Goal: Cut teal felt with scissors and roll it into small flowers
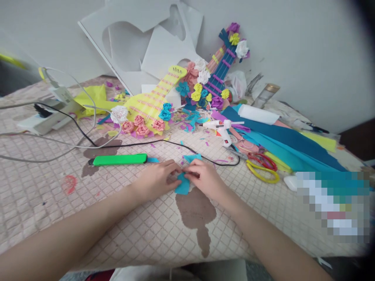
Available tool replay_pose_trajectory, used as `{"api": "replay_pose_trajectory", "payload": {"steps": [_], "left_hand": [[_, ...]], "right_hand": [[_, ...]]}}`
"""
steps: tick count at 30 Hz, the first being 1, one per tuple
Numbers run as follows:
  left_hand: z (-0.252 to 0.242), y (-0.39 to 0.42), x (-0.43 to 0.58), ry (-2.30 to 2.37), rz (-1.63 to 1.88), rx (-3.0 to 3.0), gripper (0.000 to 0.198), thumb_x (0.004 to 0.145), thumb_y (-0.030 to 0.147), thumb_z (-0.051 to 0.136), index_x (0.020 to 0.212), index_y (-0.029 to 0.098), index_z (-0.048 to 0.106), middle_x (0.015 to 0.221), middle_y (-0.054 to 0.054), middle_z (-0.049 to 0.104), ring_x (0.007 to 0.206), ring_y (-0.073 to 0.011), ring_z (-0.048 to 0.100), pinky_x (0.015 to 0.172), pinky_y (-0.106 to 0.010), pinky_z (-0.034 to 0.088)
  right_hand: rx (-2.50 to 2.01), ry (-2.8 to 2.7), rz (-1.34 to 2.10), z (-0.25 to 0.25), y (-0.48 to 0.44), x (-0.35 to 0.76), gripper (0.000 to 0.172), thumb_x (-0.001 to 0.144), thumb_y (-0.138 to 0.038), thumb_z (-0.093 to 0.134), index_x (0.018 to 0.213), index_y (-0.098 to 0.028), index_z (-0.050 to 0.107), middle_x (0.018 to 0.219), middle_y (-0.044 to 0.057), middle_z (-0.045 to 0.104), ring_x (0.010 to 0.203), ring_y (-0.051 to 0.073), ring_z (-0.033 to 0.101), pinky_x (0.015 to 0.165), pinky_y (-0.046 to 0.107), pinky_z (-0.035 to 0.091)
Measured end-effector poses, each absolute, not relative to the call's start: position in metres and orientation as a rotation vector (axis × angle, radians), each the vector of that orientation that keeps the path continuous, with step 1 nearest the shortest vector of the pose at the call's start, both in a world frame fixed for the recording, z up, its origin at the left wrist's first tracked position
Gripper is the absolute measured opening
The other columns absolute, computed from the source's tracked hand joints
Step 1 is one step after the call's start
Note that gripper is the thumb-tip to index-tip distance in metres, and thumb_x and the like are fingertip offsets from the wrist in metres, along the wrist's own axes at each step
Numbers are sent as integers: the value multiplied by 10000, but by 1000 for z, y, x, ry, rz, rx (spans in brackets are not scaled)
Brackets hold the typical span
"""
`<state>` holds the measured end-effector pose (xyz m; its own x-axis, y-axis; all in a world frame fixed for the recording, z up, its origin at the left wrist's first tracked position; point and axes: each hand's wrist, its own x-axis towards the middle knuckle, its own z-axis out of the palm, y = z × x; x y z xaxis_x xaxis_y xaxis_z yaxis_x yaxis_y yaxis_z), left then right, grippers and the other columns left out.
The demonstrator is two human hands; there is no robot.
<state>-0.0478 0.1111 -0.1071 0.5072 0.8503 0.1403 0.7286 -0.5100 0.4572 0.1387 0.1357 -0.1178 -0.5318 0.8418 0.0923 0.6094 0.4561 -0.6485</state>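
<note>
Between my two hands is a small piece of blue crepe paper [183, 185], pinched near its upper end and hanging over the tablecloth. My left hand [159, 175] grips it from the left with thumb and fingers together. From the right, my right hand [205, 175] pinches the same piece, its fingertips close to those of the left. Another blue scrap [192, 157] shows just beyond the right fingers. A green utility knife [120, 159] lies left of my left hand, with a blue strip [152, 160] at its right end.
Behind my hands are a white glue gun [221, 128] with a black cord, scissors [263, 168] with yellow and red handles, and crepe paper sheets [281, 132]. Paper-flowered guitars, one yellow [152, 97] and one blue [221, 74], lean at the back. A power strip [43, 117] lies left.
</note>
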Motion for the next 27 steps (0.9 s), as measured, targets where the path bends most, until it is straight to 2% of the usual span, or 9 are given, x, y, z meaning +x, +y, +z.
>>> {"api": "replay_pose_trajectory", "payload": {"steps": [7, 11, 15, 23, 27], "left_hand": [[-109, 111, -48, 1310, 520, 2425, 155, 769, 231, 561, 912, 173, 565, 824, -19, 577, 715, -147, 557, 608, -254, 426], [-112, 111, -48, 1274, 542, 2469, 195, 780, 226, 549, 966, 182, 581, 825, -21, 575, 730, -152, 560, 620, -257, 440], [-114, 111, -49, 1227, 526, 2505, 162, 807, 228, 532, 936, 179, 616, 857, -33, 581, 764, -152, 572, 670, -261, 450], [-111, 111, -49, 1226, 517, 2509, 155, 822, 233, 523, 828, 178, 667, 783, -27, 579, 688, -131, 568, 612, -243, 435], [-109, 111, -48, 1223, 482, 2510, 177, 829, 249, 516, 823, 181, 679, 745, -25, 576, 661, -131, 563, 597, -248, 427]], "right_hand": [[-1224, -2312, 809, -113, 134, 139, 160, 767, -90, 585, 860, -196, 663, 845, 9, 558, 682, 102, 534, 637, 234, 415], [-1181, -2297, 800, -115, 135, 138, 150, 767, -92, 585, 837, -201, 661, 832, 4, 558, 620, 88, 500, 585, 220, 394], [-1178, -2281, 740, -116, 134, 137, 132, 747, -80, 599, 768, -194, 662, 785, -6, 554, 567, 80, 469, 549, 218, 374], [-1096, -2376, 701, -117, 131, 141, 178, 807, -131, 558, 785, -221, 710, 825, 12, 609, 674, 110, 559, 631, 241, 417], [-1118, -2440, 667, -115, 131, 144, 197, 831, -170, 536, 799, -222, 722, 831, 19, 607, 634, 102, 550, 613, 243, 417]]}}
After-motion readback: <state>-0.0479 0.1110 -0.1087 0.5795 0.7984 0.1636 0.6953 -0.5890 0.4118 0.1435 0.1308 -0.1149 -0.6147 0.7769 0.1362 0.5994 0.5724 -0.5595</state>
